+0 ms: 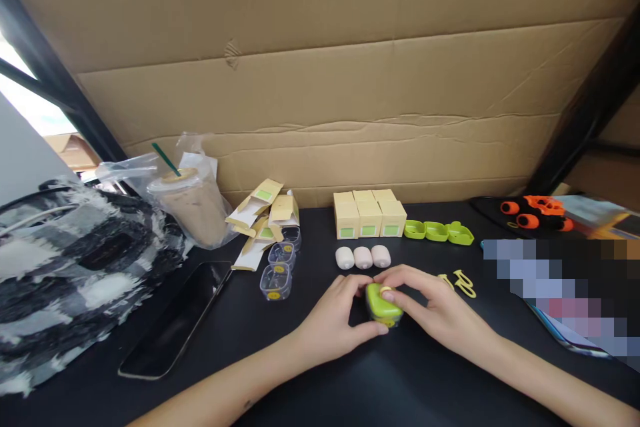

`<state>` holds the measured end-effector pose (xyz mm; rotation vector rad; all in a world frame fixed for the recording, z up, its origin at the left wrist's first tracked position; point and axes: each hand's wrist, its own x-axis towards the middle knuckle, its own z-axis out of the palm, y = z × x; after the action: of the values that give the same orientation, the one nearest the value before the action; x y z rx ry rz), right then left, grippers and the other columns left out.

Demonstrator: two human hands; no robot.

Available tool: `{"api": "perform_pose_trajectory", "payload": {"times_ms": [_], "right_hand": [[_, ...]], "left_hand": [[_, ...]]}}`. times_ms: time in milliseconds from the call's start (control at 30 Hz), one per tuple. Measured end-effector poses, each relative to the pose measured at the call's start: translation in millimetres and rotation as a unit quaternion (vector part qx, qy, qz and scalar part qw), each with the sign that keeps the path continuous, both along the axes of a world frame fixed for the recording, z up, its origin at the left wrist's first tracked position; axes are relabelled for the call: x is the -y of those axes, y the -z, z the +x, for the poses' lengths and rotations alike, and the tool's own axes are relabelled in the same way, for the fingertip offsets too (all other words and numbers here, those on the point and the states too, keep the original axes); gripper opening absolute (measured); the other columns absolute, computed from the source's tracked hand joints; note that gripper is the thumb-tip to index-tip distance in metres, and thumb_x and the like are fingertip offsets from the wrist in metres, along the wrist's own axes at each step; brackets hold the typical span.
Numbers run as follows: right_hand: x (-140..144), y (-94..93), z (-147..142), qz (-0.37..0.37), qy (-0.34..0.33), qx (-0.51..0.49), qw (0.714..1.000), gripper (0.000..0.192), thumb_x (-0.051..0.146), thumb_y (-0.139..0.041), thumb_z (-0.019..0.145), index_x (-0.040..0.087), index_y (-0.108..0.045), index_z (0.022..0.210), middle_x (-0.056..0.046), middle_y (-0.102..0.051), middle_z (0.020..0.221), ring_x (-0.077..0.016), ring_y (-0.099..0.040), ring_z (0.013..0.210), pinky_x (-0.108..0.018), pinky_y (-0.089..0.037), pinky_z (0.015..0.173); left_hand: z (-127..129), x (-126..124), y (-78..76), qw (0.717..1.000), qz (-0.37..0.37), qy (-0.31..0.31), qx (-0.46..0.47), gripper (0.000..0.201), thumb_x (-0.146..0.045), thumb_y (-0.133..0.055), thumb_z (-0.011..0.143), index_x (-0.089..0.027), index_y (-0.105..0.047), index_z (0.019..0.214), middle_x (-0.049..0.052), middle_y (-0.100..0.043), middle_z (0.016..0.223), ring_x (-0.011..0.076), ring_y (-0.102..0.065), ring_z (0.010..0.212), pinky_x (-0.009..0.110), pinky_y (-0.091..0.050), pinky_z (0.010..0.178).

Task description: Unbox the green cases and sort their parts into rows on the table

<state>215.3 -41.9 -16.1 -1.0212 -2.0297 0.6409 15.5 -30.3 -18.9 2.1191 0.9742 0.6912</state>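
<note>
Green case [384, 305] sits on black table [310, 373] just in front of three white pods [363, 257]; looks light, rigid, smooth plastic, likely slippery, best gripped at its sides. Left hand [334, 319] and right hand [440, 310] both clasp it, fingers curled, forearms resting low, yellow clips [463, 283] near

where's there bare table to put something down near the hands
Bare black table lies between the forearms, and between the phone and left hand. It is crowded behind the hands: white pods, yellow boxes, green trays, clear cases.
</note>
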Motion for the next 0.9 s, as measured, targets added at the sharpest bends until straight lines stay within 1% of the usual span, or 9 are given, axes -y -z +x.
{"api": "perform_pose_trajectory", "payload": {"times_ms": [100, 367, 567, 700, 733, 767, 800, 867, 900], "right_hand": [[1.1, 0.6, -0.6, 0.0, 0.0, -0.001, 1.0, 0.015, 0.031, -0.048, 0.093, 0.023, -0.06, 0.091, -0.004, -0.067, 0.098, -0.0187, -0.063, 0.094, -0.03, -0.049, 0.083], [2.4, 2.6, -3.3, 0.076, 0.045, 0.033, 0.996, 0.011, 0.027, -0.052, 0.091, 0.025, -0.062, 0.089, -0.002, -0.07, 0.096, -0.0204, -0.064, 0.092, -0.036, -0.049, 0.084], [8.0, -18.4, 2.9, 0.097, 0.127, -0.109, 0.981, 0.008, 0.029, -0.053, 0.09, 0.025, -0.061, 0.091, -0.002, -0.069, 0.1, -0.0184, -0.065, 0.093, -0.03, -0.052, 0.08], [6.5, -26.4, 10.2, 0.135, 0.165, -0.137, 0.967, 0.006, 0.029, -0.056, 0.088, 0.026, -0.061, 0.089, -0.001, -0.069, 0.099, -0.0184, -0.064, 0.095, -0.03, -0.051, 0.082], [5.3, -26.0, 11.3, 0.133, 0.169, -0.133, 0.968, 0.007, 0.03, -0.056, 0.088, 0.026, -0.062, 0.089, -0.001, -0.069, 0.098, -0.0187, -0.064, 0.094, -0.031, -0.051, 0.082], [3.9, -25.1, 11.9, 0.126, 0.171, -0.131, 0.968, 0.008, 0.031, -0.056, 0.088, 0.026, -0.062, 0.089, -0.002, -0.069, 0.098, -0.0191, -0.064, 0.094, -0.031, -0.051, 0.081], [2.6, -23.8, 12.1, 0.118, 0.173, -0.128, 0.969, 0.009, 0.032, -0.056, 0.088, 0.025, -0.062, 0.089, -0.002, -0.069, 0.098, -0.0195, -0.064, 0.093, -0.032, -0.051, 0.081], [0.5, -21.5, 11.4, 0.106, 0.175, -0.125, 0.971, 0.011, 0.034, -0.057, 0.087, 0.025, -0.063, 0.089, -0.003, -0.069, 0.098, -0.0202, -0.064, 0.093, -0.033, -0.051, 0.081], [-0.2, -20.7, 10.8, 0.103, 0.174, -0.123, 0.972, 0.012, 0.034, -0.057, 0.087, 0.025, -0.063, 0.089, -0.003, -0.069, 0.098, -0.0204, -0.064, 0.093, -0.033, -0.051, 0.081]], "left_hand": [[0.5, -0.2, 0.8, 1.0, 0.002, 0.004, -0.016, 0.047, -0.028, -0.072, 0.072, -0.019, -0.05, 0.114, 0.008, -0.058, 0.11, 0.0245, -0.052, 0.103, 0.04, -0.042, 0.092], [0.5, 0.1, -1.0, 0.999, 0.003, 0.011, -0.04, 0.048, -0.029, -0.07, 0.074, -0.019, -0.048, 0.115, 0.009, -0.055, 0.113, 0.0258, -0.047, 0.108, 0.042, -0.039, 0.096], [-1.2, 0.8, 0.7, 0.998, 0.025, 0.013, -0.054, 0.044, -0.03, -0.068, 0.073, -0.019, -0.051, 0.112, 0.009, -0.056, 0.111, 0.0263, -0.047, 0.105, 0.043, -0.04, 0.094], [1.6, 0.4, 1.7, 0.999, 0.031, -0.004, -0.036, 0.076, -0.031, -0.076, 0.063, -0.018, -0.04, 0.129, 0.01, -0.053, 0.117, 0.0265, -0.047, 0.109, 0.044, -0.04, 0.097], [2.6, -0.5, 1.1, 0.999, 0.04, -0.002, -0.028, 0.078, -0.034, -0.076, 0.064, -0.019, -0.039, 0.131, 0.01, -0.052, 0.12, 0.0262, -0.046, 0.111, 0.043, -0.039, 0.098], [3.2, -1.4, -0.4, 0.998, 0.055, 0.007, -0.02, 0.071, -0.036, -0.075, 0.067, -0.02, -0.043, 0.129, 0.01, -0.052, 0.121, 0.0254, -0.046, 0.113, 0.042, -0.038, 0.1], [3.1, -1.8, -2.7, 0.997, 0.072, 0.021, -0.018, 0.056, -0.036, -0.072, 0.072, -0.022, -0.051, 0.121, 0.008, -0.053, 0.12, 0.0241, -0.046, 0.114, 0.04, -0.038, 0.101], [-0.7, 0.4, -10.6, 0.992, 0.109, 0.048, -0.043, 0.021, -0.032, -0.064, 0.081, -0.023, -0.063, 0.099, 0.006, -0.055, 0.118, 0.021, -0.051, 0.109, 0.036, -0.041, 0.098], [-4.9, 3.8, -15.9, 0.988, 0.127, 0.056, -0.069, 0.011, -0.03, -0.062, 0.082, -0.022, -0.065, 0.089, 0.006, -0.056, 0.116, 0.0205, -0.052, 0.106, 0.035, -0.043, 0.095]]}}
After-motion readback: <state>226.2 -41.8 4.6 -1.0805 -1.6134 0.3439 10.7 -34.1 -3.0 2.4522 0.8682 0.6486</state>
